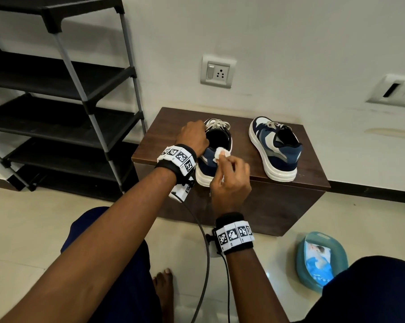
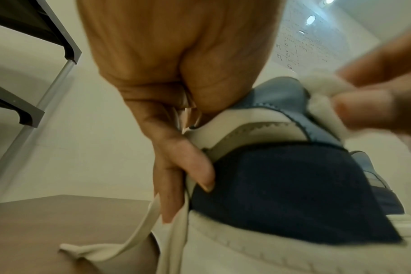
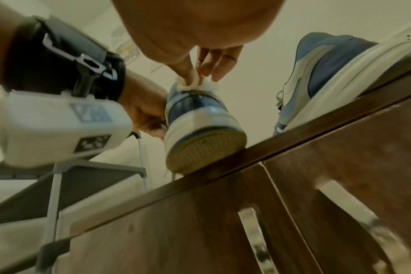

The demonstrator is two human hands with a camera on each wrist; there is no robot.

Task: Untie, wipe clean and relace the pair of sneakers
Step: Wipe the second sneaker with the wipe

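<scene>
Two blue, navy and white sneakers stand on a dark wooden cabinet (image 1: 308, 159). The left sneaker (image 1: 208, 164) has its heel lifted over the cabinet's front edge. My left hand (image 1: 193, 138) grips its collar and side, fingers curled over the upper (image 2: 200, 172), with loose white laces (image 2: 139, 231) hanging beside them. My right hand (image 1: 229, 176) pinches a white wipe (image 1: 220, 153) and presses it on the heel top (image 3: 192, 85). The right sneaker (image 1: 276, 148) stands untouched, its laces in place.
A black and grey shoe rack (image 1: 64, 101) stands to the left against the wall. A teal pack of wipes (image 1: 320, 259) lies on the tiled floor at the right. Wall sockets (image 1: 216, 72) sit above the cabinet. My knees and a bare foot (image 1: 164, 287) are below.
</scene>
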